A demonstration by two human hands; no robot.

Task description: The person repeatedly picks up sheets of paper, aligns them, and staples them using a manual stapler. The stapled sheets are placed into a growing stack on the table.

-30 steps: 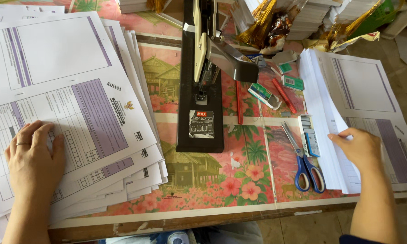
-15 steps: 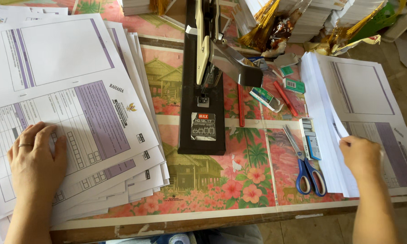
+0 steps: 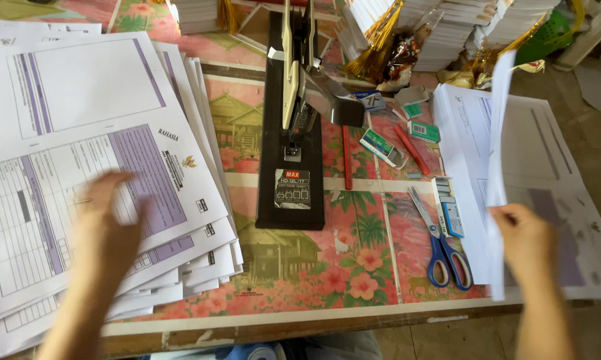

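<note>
Right hand [image 3: 528, 243] pinching an upright sheet [image 3: 499, 167] over its stack; left hand [image 3: 110, 223] blurred, spread flat on fanned forms [image 3: 80, 167]; stapler [image 3: 294, 127] lengthwise between hands.

One stapler [image 3: 292, 127], one pair of scissors [image 3: 445, 248], two red pencils [image 3: 347, 157], two sheaves of forms [image 3: 94, 167] on the surface [image 3: 327, 267], and two hands [image 3: 110, 223].

Soft, even daylight fills the view, with only faint shadows. The left hand [image 3: 107, 220] is heavily motion-blurred, the right hand [image 3: 527, 243] perhaps slightly; the stapler [image 3: 294, 127] stays sharp.
</note>
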